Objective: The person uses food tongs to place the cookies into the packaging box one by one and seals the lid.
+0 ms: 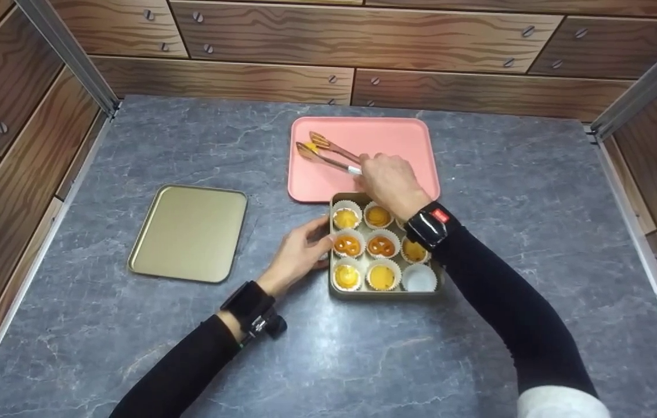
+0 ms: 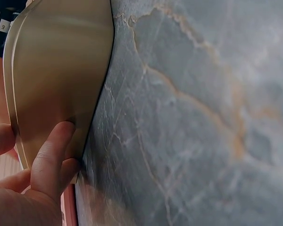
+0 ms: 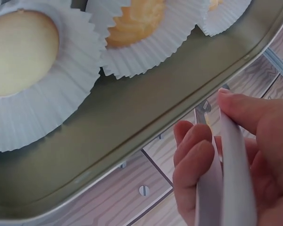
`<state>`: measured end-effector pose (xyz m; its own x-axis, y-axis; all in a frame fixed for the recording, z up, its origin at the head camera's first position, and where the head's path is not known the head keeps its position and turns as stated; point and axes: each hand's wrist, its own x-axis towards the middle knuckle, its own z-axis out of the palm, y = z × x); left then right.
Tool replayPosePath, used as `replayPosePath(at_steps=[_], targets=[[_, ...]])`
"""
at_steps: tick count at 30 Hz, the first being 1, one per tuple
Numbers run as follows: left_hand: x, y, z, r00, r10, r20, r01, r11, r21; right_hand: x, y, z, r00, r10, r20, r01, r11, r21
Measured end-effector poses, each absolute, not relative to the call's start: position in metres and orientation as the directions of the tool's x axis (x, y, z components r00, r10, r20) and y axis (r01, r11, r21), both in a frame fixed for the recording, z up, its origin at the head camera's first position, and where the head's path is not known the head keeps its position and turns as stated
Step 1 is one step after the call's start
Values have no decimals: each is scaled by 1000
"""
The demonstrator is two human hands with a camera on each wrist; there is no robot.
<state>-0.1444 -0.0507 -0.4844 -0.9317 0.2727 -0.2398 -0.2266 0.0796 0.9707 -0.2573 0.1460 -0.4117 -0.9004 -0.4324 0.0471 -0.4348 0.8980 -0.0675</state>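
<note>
My right hand (image 1: 389, 180) grips a pair of metal tongs (image 3: 238, 174). Their tips are over the pink tray (image 1: 386, 136), around a small yellow piece (image 1: 310, 147), probably a cookie. A gold tin (image 2: 61, 61) stands just in front of the tray. In it are several pleated paper cups with yellow and orange-brown cookies (image 1: 382, 246); the front right cup (image 1: 419, 278) shows only white paper. My left hand (image 1: 299, 253) touches the tin's left side, its fingers (image 2: 52, 155) against the outer wall. The right forearm covers part of the tin's right side.
A flat gold lid (image 1: 189, 235) lies on the grey marbled table (image 1: 317, 360), left of the tin. Wood-patterned walls (image 1: 270, 81) close off the back and both sides, with metal posts (image 1: 70, 55) at the corners.
</note>
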Motion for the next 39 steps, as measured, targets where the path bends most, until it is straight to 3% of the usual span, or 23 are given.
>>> replayPosePath(at_steps=[17, 28, 39], targets=[[-145, -48, -484, -929, 277, -243, -230, 78, 970, -224, 198, -399, -846, -504, 172, -529, 834, -157], [-145, -50, -484, -931, 263, -252, -236, 93, 967, -195, 238, -389, -829, -480, 287, -541, 818, -196], [-145, -49, -483, -927, 273, -258, -248, 72, 966, -162, 275, -388, -817, -487, 310, -560, 798, -224]])
